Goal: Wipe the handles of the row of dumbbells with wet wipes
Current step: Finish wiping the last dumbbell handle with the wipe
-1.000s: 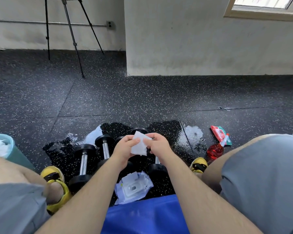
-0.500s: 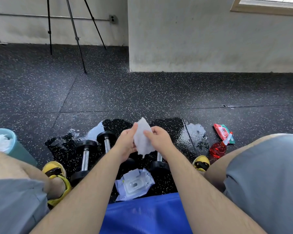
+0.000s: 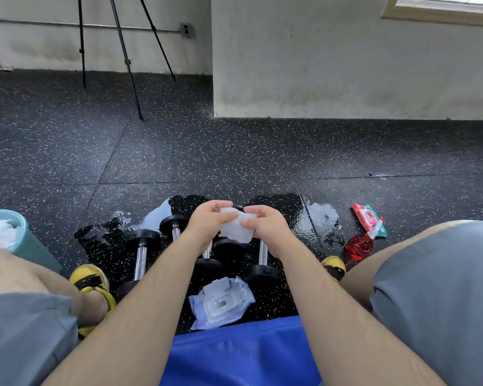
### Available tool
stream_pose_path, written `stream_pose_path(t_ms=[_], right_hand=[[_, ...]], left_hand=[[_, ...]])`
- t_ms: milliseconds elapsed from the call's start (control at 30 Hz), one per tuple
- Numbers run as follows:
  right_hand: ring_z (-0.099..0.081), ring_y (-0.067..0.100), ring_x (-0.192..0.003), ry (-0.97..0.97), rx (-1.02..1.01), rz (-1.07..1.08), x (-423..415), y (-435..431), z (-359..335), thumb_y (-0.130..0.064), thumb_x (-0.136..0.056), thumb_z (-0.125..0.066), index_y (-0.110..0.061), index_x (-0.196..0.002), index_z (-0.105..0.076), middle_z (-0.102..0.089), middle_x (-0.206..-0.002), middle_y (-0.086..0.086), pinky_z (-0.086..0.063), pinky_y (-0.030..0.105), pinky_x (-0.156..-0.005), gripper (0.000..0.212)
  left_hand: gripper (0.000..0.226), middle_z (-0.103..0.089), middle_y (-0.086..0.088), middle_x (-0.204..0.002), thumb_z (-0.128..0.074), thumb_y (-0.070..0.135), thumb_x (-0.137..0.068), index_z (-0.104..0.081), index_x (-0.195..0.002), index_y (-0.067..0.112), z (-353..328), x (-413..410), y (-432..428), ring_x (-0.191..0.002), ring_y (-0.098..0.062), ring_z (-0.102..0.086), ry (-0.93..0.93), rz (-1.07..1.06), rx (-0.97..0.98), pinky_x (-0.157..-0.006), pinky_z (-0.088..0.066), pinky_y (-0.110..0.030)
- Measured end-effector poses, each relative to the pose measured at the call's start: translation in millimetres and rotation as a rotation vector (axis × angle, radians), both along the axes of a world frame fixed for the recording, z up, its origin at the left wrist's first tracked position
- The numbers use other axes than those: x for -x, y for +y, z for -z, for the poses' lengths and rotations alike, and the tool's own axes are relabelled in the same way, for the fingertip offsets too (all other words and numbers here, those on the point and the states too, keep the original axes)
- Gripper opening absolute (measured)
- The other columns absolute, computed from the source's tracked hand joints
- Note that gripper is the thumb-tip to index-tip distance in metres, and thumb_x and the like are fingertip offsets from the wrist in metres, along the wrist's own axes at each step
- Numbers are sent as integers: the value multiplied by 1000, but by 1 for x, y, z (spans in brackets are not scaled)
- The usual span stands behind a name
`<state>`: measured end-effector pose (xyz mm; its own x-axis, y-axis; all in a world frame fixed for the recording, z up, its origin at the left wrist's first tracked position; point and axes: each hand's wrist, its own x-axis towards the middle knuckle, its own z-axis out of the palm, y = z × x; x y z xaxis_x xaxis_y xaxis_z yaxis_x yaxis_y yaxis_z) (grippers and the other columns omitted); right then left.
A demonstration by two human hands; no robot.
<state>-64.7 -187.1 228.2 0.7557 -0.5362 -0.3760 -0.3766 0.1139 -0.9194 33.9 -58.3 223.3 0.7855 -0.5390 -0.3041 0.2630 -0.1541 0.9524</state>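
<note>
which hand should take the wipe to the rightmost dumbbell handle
Probably the right hand: it pinches the wipe just above that handle; the left hand, also pinching, is farther off.

Dumbbell handles shiny metal; floor speckled rubber, wet-glossy patch.

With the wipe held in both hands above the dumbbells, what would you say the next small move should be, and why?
Probably lower the wet wipe onto the chrome handle just below the right hand and wrap it round. Both that hand and the left hand pinch the wipe above the dumbbells, and it touches no handle yet.
</note>
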Motion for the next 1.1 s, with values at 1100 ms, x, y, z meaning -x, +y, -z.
stream_pose_path(t_ms=[1100], right_hand=[[-51, 13, -64, 239, 75, 237, 0, -14, 107, -6, -87, -47, -26, -78, -67, -62, -77, -5, -40, 25, -56, 30]], left_hand=[[21, -71, 1, -104, -61, 12, -87, -73, -101, 23, 105, 8, -46, -91, -18, -64, -63, 57, -426, -87, -55, -36]])
